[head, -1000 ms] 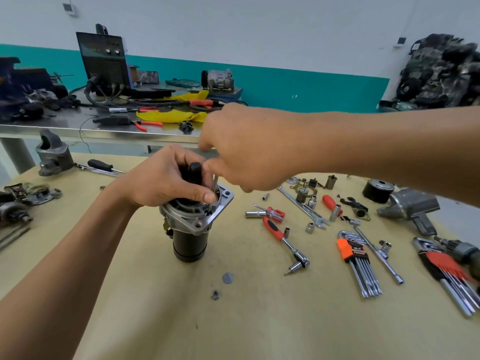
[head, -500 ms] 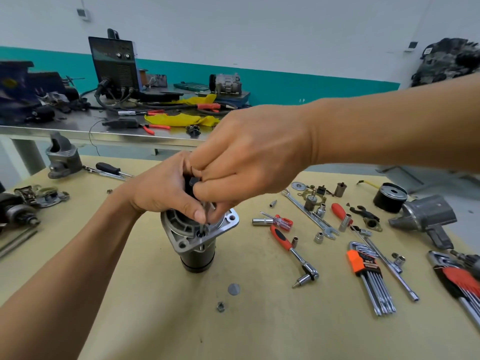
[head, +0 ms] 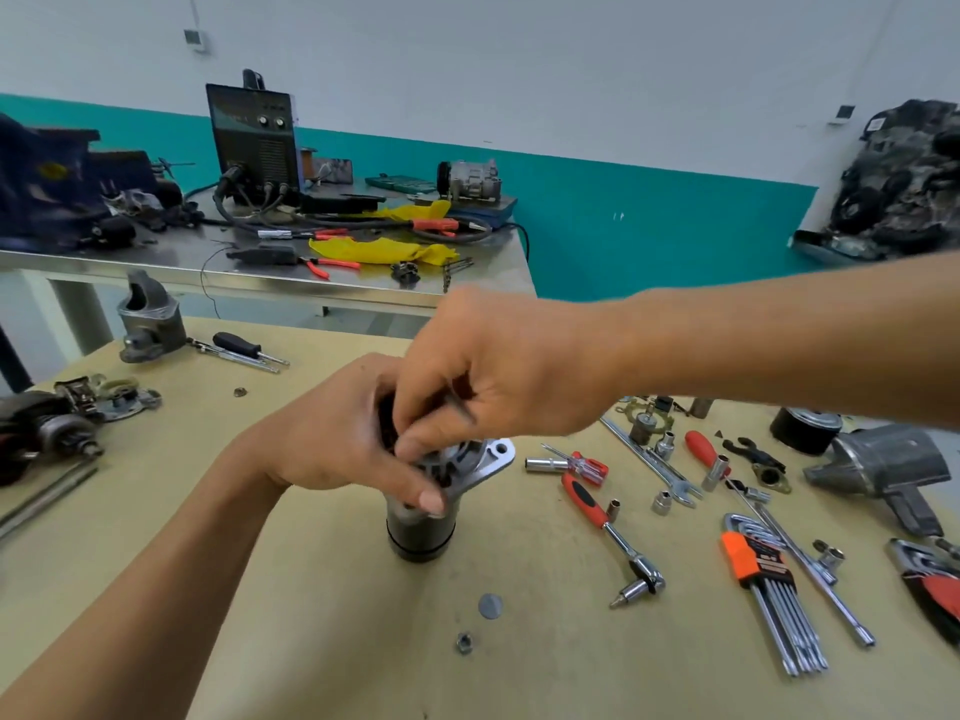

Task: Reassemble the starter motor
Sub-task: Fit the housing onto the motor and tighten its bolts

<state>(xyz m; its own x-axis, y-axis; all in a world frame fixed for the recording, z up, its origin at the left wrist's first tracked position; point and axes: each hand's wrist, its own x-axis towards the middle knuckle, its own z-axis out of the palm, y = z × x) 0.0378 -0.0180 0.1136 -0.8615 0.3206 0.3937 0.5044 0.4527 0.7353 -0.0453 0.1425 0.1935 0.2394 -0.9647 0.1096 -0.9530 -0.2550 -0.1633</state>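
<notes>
The starter motor (head: pixel 421 532) stands upright on the tan bench, a dark cylinder with a silver flanged end housing (head: pixel 491 456) on top. My left hand (head: pixel 332 449) wraps the top of the motor from the left, thumb pressed on the housing's front edge. Coming in from the right, my right hand (head: pixel 498 376) is directly over the housing with its fingertips pinched on a thin dark bolt (head: pixel 462 405), most of which is hidden by the fingers. The middle of the housing is covered by both hands.
A flat round disc (head: pixel 490 606) and a nut (head: pixel 464 643) lie just in front of the motor. To the right lie a red-handled ratchet (head: pixel 602 517), sockets, a spanner (head: pixel 654 462), a hex key set (head: pixel 763 569) and a grey nose housing (head: pixel 883 470). An armature (head: pixel 52 433) lies at far left.
My right hand has come down from above the motor onto the housing, taking the thin bolt with it. The left hand keeps its hold; the view has shifted so the motor sits lower.
</notes>
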